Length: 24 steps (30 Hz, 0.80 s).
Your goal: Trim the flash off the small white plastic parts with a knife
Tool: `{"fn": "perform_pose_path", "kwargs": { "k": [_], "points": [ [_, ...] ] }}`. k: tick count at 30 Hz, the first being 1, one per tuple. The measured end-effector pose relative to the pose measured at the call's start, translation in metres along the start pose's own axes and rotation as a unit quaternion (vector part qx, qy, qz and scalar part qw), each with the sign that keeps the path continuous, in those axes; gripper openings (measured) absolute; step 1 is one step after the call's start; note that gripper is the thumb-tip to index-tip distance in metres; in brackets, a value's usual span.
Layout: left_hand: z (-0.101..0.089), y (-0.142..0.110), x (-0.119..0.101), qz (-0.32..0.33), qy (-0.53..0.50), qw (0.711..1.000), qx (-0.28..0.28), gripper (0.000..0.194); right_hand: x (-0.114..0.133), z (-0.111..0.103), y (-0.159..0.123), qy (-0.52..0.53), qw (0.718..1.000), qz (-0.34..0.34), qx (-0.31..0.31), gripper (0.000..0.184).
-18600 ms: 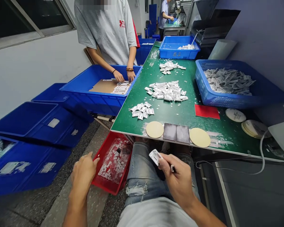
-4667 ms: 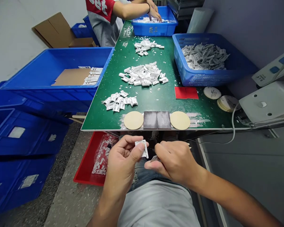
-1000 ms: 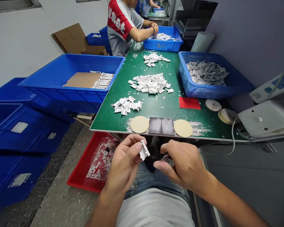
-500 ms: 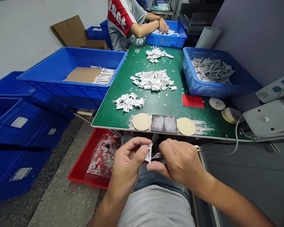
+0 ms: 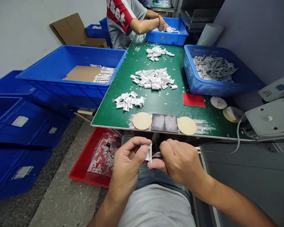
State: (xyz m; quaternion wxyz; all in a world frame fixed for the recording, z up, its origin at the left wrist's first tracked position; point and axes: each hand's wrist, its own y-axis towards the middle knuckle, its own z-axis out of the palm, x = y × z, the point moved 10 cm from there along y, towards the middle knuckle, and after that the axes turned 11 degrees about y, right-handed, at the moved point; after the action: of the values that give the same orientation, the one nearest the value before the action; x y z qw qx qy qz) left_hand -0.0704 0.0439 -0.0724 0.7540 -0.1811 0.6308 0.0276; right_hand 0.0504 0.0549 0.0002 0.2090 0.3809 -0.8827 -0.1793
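My left hand (image 5: 129,160) pinches a small white plastic part (image 5: 148,153) between thumb and fingers, its narrow edge turned to the right. Close beside it, my right hand (image 5: 177,159) is closed around what looks like a knife, with a short, thin greyish blade (image 5: 157,154) showing at the fingers. The right thumb rests at the lower end of the white part. Most of the tool is hidden inside the fist. Both hands are above my lap, just before the table's front edge.
The green table (image 5: 118,118) bears piles of white parts (image 5: 153,78), round pads (image 5: 142,121) and dark blocks (image 5: 164,123). A blue basket (image 5: 203,85) of parts stands right. Below is a red bin (image 5: 81,171). A co-worker's hands (image 5: 162,26) reach into a blue bin (image 5: 165,38).
The hands hold nearly the same pose. My right thumb has shifted slightly up along the white part, and the camera view has tilted a little.
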Motion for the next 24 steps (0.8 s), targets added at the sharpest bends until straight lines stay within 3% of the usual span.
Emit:
{"fn": "perform_pose_path", "kwargs": {
  "k": [11,24],
  "points": [
    [0.0028,0.0022,0.0049,-0.001,0.008,1.0,0.015,0.008,-0.004,0.0045,-0.0059,-0.005,1.0,0.008,-0.008,0.06],
    [0.0012,0.0023,0.0043,0.004,0.019,1.0,-0.012,0.013,-0.0017,0.0041,-0.008,0.043,0.999,-0.007,-0.013,0.059]
  ]
}}
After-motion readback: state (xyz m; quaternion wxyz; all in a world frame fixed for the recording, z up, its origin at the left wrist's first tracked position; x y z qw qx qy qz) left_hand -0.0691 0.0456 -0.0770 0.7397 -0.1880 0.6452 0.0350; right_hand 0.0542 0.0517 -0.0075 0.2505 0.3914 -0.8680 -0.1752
